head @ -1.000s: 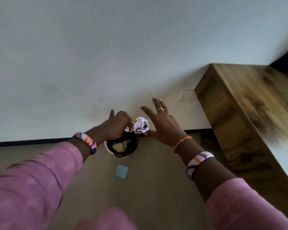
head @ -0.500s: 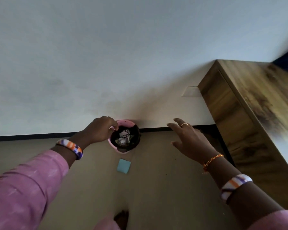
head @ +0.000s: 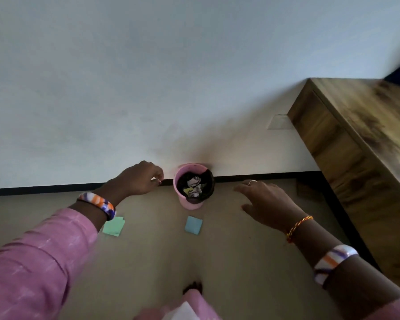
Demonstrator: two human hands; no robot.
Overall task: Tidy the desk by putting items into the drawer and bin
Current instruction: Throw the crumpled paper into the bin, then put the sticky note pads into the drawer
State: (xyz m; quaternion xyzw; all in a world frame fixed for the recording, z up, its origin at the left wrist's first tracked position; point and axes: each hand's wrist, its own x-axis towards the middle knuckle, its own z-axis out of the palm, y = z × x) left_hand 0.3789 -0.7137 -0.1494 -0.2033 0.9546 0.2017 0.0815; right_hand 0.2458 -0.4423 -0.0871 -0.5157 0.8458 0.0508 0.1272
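No writing can be read on anything in view. The pink bin (head: 189, 205) stands on the floor (head: 229, 250) against the wall (head: 148, 88), its dark liner holding crumpled paper (head: 193, 181) and a yellow scrap. Just in front of it a blue note (head: 193, 225) lies flat on the floor, and a green note (head: 114, 226) lies to the left, partly under the left wrist. The wooden desk (head: 365, 125) fills the right side, its near edge running down toward the viewer, well apart from the bin, with open floor between. The left hand (head: 140, 179) hangs beside the bin's rim, fingers loosely curled and holding nothing. The right hand (head: 267, 202) hovers to the bin's right, fingers apart and spread, empty. Both wrists wear striped bands, and pink sleeves cover the arms.
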